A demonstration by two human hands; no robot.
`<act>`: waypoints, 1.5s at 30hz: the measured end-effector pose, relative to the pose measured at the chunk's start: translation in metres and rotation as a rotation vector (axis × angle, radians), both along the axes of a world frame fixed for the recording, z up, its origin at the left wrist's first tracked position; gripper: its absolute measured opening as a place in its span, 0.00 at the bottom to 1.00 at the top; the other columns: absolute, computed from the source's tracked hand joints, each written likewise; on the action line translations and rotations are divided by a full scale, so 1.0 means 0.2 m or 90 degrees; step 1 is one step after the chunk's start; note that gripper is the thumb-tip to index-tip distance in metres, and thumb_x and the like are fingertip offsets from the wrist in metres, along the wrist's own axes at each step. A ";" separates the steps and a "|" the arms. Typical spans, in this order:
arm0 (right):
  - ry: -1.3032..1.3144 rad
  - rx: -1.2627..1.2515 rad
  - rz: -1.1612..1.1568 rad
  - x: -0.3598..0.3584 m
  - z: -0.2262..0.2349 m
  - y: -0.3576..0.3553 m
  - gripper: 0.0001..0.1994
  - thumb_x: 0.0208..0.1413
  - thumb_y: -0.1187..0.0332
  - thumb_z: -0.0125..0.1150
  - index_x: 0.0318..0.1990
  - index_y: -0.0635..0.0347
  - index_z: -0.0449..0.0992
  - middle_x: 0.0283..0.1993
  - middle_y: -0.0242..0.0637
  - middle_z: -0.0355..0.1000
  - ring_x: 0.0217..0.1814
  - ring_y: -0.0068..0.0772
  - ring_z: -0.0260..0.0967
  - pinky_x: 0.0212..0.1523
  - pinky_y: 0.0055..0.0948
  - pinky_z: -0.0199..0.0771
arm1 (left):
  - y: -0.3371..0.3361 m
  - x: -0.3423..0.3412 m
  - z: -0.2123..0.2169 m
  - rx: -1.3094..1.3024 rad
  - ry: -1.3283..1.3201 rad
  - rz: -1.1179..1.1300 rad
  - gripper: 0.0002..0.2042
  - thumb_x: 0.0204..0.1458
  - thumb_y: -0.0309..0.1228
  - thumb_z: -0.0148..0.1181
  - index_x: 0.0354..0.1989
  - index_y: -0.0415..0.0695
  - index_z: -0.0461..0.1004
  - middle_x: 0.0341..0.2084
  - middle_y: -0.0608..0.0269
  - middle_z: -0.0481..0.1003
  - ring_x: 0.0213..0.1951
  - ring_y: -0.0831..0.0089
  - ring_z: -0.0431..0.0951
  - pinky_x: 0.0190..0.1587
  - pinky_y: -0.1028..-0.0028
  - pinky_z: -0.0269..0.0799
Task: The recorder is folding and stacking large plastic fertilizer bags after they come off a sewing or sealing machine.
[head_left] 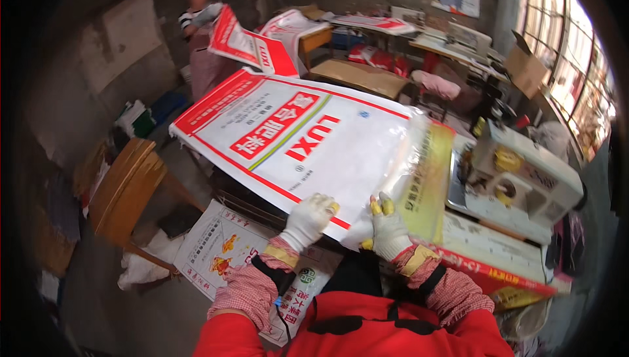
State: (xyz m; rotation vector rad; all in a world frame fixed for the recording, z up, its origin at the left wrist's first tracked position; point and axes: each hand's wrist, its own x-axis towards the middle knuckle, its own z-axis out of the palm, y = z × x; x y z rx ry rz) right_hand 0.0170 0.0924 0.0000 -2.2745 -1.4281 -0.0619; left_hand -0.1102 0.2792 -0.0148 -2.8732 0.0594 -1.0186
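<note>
White woven sack, red-bordered with red lettering, lies flat and slanted across the work surface, its far-left end hanging out over the gap by the chair, its near edge at the worker's hands. Left hand, in a white knit glove with yellow fingertips, is closed on the sack's near edge, fingers curled over the top. Right hand, gloved alike, pinches the same edge just to the right, where a clear plastic liner runs along the sack's right side. Both wrists wear checked sleeve covers over red sleeves.

Yellow sack: lies under the white one on the right, only a strip of it showing. Sewing machine: cream-coloured, right of the sacks, on a table. Red-and-white sacks: stacked flat, near right, below the machine. Printed sack: white with small pictures, on the floor near left, partly under the worker's left arm. Wooden chair: left, curved back, beside a heap of white cloth on the floor.

Second person: far left, blurred, holding up another red-and-white sack. Wooden bench: far centre. Cardboard box: far right, open, by the window.
</note>
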 end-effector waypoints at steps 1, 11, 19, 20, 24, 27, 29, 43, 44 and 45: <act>-0.047 -0.029 0.024 0.01 -0.02 0.05 0.41 0.31 0.62 0.69 0.58 0.56 0.59 0.59 0.47 0.56 0.56 0.55 0.54 0.57 0.40 0.57 | -0.02 0.01 0.04 -0.030 0.019 -0.005 0.09 0.40 0.28 0.49 0.32 0.43 0.71 0.32 0.61 0.72 0.39 0.64 0.72 0.41 0.69 0.70; -0.180 -0.095 0.061 0.06 0.00 0.21 0.27 0.36 0.60 0.61 0.51 0.46 0.69 0.58 0.39 0.59 0.60 0.54 0.50 0.59 0.49 0.48 | 0.22 -0.05 0.25 -0.479 0.277 -0.252 0.33 0.32 0.38 0.68 0.49 0.38 0.64 0.48 0.54 0.66 0.51 0.63 0.65 0.54 0.67 0.60; -0.146 -0.023 0.087 0.06 0.02 0.19 0.23 0.37 0.68 0.56 0.48 0.49 0.72 0.56 0.43 0.62 0.58 0.58 0.54 0.55 0.47 0.56 | 0.77 0.00 0.49 -0.917 -0.349 0.113 0.36 0.40 0.23 0.62 0.59 0.38 0.49 0.51 0.55 0.60 0.46 0.70 0.66 0.49 0.69 0.67; -0.152 -0.024 0.086 0.06 0.02 0.18 0.22 0.38 0.68 0.56 0.47 0.49 0.72 0.55 0.43 0.62 0.57 0.58 0.54 0.55 0.47 0.57 | 0.83 0.01 0.44 -0.920 -0.346 0.110 0.36 0.40 0.23 0.62 0.59 0.38 0.49 0.51 0.55 0.60 0.46 0.70 0.66 0.49 0.69 0.67; -0.123 0.004 0.096 0.07 -0.04 0.20 0.21 0.38 0.69 0.55 0.46 0.50 0.73 0.54 0.43 0.63 0.57 0.58 0.54 0.55 0.47 0.57 | 0.86 -0.01 0.25 -0.712 -0.286 0.194 0.40 0.34 0.30 0.69 0.57 0.35 0.54 0.56 0.49 0.54 0.54 0.61 0.62 0.54 0.71 0.63; -0.097 0.014 0.090 0.08 -0.03 0.20 0.21 0.39 0.70 0.54 0.46 0.50 0.73 0.54 0.43 0.63 0.57 0.58 0.54 0.54 0.48 0.56 | 0.68 0.00 0.35 -0.424 -0.252 0.231 0.36 0.33 0.31 0.69 0.54 0.33 0.60 0.57 0.50 0.53 0.54 0.61 0.62 0.52 0.74 0.64; -0.104 0.002 0.088 0.07 -0.02 0.20 0.22 0.36 0.70 0.56 0.46 0.52 0.73 0.54 0.43 0.62 0.58 0.56 0.52 0.58 0.46 0.52 | 0.66 -0.03 0.39 -0.249 -0.299 0.254 0.38 0.33 0.28 0.69 0.56 0.35 0.56 0.58 0.51 0.51 0.52 0.60 0.63 0.47 0.73 0.68; 0.161 -0.142 0.164 0.28 0.19 0.07 0.33 0.34 0.57 0.66 0.51 0.58 0.66 0.55 0.45 0.61 0.58 0.47 0.56 0.53 0.38 0.61 | 0.73 0.36 0.23 0.121 0.156 0.346 0.33 0.35 0.34 0.63 0.55 0.43 0.62 0.54 0.54 0.60 0.39 0.62 0.72 0.37 0.64 0.70; 0.240 -0.137 0.104 0.30 0.19 0.07 0.31 0.35 0.57 0.66 0.50 0.59 0.67 0.53 0.45 0.62 0.57 0.47 0.57 0.51 0.38 0.62 | 0.76 0.44 0.25 0.257 0.168 0.340 0.32 0.36 0.34 0.63 0.54 0.43 0.63 0.54 0.54 0.61 0.41 0.63 0.71 0.38 0.62 0.69; 0.191 0.002 0.052 0.30 0.16 0.05 0.30 0.35 0.56 0.66 0.48 0.61 0.69 0.49 0.45 0.65 0.53 0.49 0.59 0.50 0.39 0.61 | 0.79 0.50 0.28 0.226 0.338 0.372 0.31 0.35 0.35 0.64 0.53 0.43 0.64 0.54 0.55 0.61 0.48 0.62 0.68 0.42 0.62 0.68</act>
